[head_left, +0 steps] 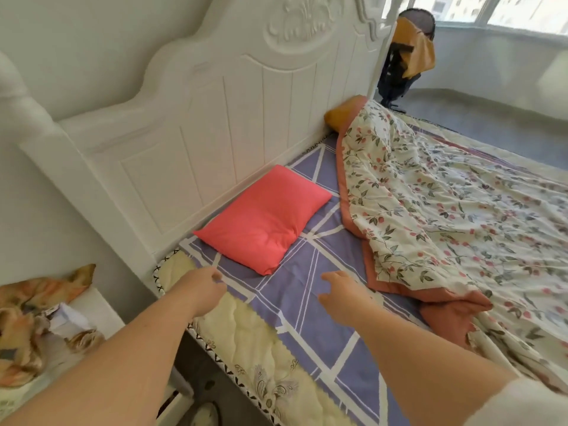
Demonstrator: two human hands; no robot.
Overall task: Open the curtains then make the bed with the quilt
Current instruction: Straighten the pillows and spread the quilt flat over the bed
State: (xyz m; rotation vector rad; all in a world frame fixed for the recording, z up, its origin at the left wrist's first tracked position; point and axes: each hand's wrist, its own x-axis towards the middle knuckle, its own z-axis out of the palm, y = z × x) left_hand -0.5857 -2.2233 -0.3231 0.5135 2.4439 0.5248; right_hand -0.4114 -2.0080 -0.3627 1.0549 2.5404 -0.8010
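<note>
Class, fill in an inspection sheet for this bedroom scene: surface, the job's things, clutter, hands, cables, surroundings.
Surface: bed sheet, purple with white lines, partly bare near the headboard; cream mattress pad shows along the near edge.
Job's things: floral quilt with pink border covers the far side only, its near edge rumpled; pink pillow lies uncovered by the headboard; an orange pillow peeks out under the quilt.
Clutter: crumpled cloth and papers on the nightstand.
Hands: left hand and right hand reach over the sheet, holding nothing.
Cables: nothing seen.
Surroundings: bright uncovered window; dark chair with orange cloth.
</note>
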